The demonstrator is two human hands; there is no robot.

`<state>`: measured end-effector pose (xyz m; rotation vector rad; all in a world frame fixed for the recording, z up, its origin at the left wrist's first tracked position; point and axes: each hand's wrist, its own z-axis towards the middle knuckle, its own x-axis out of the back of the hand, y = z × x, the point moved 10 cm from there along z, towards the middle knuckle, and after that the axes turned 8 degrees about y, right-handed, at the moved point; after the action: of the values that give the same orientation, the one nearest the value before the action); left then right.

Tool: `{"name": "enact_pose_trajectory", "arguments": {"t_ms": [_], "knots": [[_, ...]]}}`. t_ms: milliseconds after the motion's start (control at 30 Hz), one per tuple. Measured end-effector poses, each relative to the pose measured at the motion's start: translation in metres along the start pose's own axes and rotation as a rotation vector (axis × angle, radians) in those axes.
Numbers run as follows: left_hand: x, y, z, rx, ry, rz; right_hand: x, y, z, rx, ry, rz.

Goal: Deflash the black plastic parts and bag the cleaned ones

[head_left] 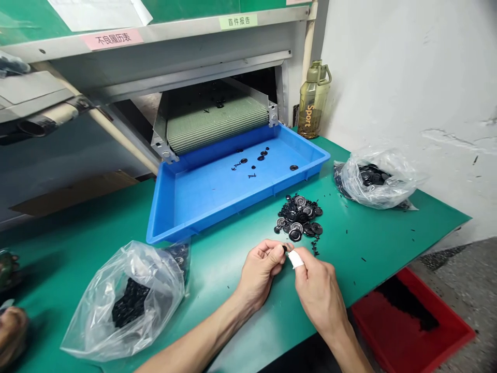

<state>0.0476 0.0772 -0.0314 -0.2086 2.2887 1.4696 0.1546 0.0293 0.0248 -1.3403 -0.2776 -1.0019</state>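
My left hand [261, 269] is closed in a pinch on a small black plastic part [285, 249], just in front of a pile of black round parts [298, 215]. Against the same part, the fingertips of my right hand [316, 280] are pressed together. White tape [296, 259] wraps a finger of the right hand. The fingers cover most of the held part, so its full shape is hidden. A few thin black branched bits [315, 247] lie on the green table [217, 300] beyond the right hand.
A blue tray [209, 191] with scattered black parts sits below a conveyor belt [217, 124]. Clear bags of black parts stand left [128, 305] and right [382, 178]. A bottle [312, 101] stands at the back. A red bin [430, 344] is lower right. Another person's hand [11, 329] shows at left.
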Motion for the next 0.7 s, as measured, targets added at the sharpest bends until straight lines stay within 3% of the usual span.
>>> {"name": "enact_pose_trajectory", "arguments": {"t_ms": [133,367,700], "knots": [[-0.001,0.002,-0.001,-0.004,0.003,0.02,0.008,-0.002,-0.001,0.042,0.052,-0.007],[0.003,0.001,-0.002,-0.011,0.042,-0.096,0.02,-0.032,-0.012,0.319,0.176,-0.13],[0.006,0.001,-0.001,-0.003,0.078,-0.139,0.018,-0.043,-0.02,0.356,0.302,-0.264]]}}
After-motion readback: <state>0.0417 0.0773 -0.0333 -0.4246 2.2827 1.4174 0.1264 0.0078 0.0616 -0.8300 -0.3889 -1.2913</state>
